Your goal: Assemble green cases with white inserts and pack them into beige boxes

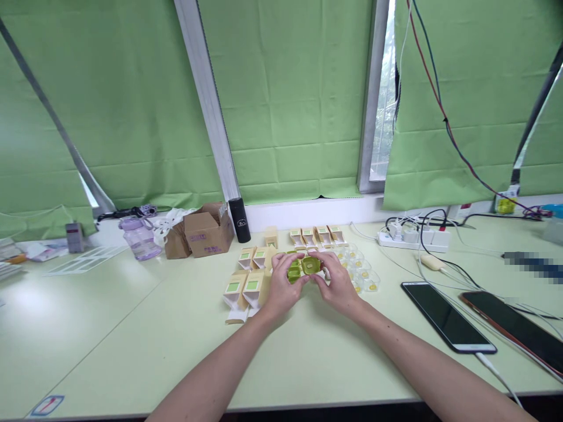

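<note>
A small olive-green square cup is held between both hands over the table. My left hand is closed on its left side, thumb and fingers at its edge. My right hand pinches the right side with thumb and fingers. More green cups show between the left fingers and thumb; whether they are joined to the held one I cannot tell. Just left of the hands stand open cream cartons with green labels. Clear plastic cups with yellow bits inside lie to the right, partly covered by the right hand.
More open cartons line the back near the wall. A black flask, cardboard box and purple water bottle stand back left. At right are two phones, a power strip and loose cables.
</note>
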A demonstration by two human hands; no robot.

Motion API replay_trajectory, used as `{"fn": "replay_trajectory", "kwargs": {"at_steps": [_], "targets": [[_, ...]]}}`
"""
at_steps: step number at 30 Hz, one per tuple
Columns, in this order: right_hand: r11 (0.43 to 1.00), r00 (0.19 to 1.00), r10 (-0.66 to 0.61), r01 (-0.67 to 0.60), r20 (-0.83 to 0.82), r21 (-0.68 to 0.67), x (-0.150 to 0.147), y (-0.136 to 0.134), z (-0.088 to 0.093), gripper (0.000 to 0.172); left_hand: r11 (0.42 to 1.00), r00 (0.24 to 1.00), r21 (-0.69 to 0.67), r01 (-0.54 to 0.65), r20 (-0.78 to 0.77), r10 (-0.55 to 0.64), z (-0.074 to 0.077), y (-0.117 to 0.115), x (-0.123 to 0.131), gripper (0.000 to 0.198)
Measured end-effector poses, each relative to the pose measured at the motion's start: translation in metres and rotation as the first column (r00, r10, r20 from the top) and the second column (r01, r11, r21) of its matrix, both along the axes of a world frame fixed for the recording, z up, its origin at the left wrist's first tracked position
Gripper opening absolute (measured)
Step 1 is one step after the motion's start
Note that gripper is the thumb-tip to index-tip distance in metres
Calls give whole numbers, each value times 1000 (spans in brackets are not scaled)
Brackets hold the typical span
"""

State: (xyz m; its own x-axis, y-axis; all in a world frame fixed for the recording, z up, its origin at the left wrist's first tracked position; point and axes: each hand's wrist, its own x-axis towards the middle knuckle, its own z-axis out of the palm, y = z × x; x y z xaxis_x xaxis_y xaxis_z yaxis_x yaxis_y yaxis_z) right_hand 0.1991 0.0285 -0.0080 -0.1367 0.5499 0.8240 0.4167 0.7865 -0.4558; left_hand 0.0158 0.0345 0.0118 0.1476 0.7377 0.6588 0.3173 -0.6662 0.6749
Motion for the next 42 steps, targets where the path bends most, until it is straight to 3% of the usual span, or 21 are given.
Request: {"fn": "replay_trajectory", "kwargs": {"at_steps": [8, 13, 20, 29, 42], "targets": [[999, 1000, 27, -27, -10, -23, 2, -2, 1, 58, 1000, 1000, 15, 26, -11, -26, 0, 0, -1, 40], [999, 998, 29, -31, -50, -36, 1, 0, 0, 53, 999, 999, 14, 32, -18, -31, 0, 0, -1, 50], [998, 999, 38, -37, -28, 45, 1, -5, 5, 45, 999, 1000, 37, -3, -22, 3, -1, 0, 1, 45], [979, 996, -88, 85, 8, 186, 1, -4, 3, 28, 994, 993, 105, -22, -114, 34, -3, -5, 1, 43], [962, 987, -144, 122, 76, 244, 1, 0, 0, 31, 959, 971, 284, -25, -221, 91, -12, -3, 0, 46]]}}
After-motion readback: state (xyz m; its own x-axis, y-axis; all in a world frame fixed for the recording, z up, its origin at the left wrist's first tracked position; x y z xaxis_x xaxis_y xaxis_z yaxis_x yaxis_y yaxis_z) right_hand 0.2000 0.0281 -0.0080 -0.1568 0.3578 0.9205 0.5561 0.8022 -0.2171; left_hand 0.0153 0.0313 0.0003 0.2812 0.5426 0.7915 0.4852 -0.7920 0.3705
